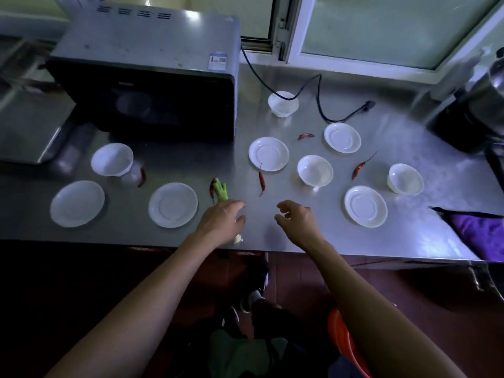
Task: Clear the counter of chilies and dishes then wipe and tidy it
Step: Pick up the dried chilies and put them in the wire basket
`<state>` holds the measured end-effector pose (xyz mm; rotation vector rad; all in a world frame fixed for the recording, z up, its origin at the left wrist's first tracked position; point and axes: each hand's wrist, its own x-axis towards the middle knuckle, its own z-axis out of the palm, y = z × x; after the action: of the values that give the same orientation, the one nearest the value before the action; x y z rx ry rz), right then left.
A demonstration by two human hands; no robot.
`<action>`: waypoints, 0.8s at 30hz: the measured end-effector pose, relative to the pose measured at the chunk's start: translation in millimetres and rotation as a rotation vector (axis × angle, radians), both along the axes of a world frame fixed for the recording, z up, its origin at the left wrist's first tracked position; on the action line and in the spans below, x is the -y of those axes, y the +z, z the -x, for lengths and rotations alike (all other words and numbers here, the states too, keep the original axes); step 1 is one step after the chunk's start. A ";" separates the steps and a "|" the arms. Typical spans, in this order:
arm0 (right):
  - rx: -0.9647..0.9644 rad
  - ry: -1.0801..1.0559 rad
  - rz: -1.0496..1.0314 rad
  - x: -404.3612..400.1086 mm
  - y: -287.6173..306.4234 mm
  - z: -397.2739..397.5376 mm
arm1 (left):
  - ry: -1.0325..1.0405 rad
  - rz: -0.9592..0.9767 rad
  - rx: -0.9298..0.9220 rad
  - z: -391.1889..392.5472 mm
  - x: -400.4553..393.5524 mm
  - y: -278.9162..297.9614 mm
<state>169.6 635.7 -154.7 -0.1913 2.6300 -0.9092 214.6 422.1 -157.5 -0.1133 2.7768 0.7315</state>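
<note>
Meanwhile left hand is lying over a green stalk, grip unclear | right hand is hovering loosely curled, empty | near worktop edge

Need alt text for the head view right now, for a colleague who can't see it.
A person's left hand rests on a green vegetable stalk while the right hand hovers, holding nothing, over a stainless steel counter scattered with dried red chilies, white saucers and white bowls, beside a black microwave.

We count five white saucers and four white bowls on the steel counter. Five red chilies lie among them, with one green stalk near the left.
</note>
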 end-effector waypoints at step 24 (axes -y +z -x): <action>0.076 0.101 -0.240 85.4 -77.8 125.3 | 0.274 -0.035 0.017 74.9 53.7 -37.4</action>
<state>44.4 550.3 -232.5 -0.2212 2.6043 -0.5515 139.7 368.3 -194.9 -0.4984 2.7609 0.8373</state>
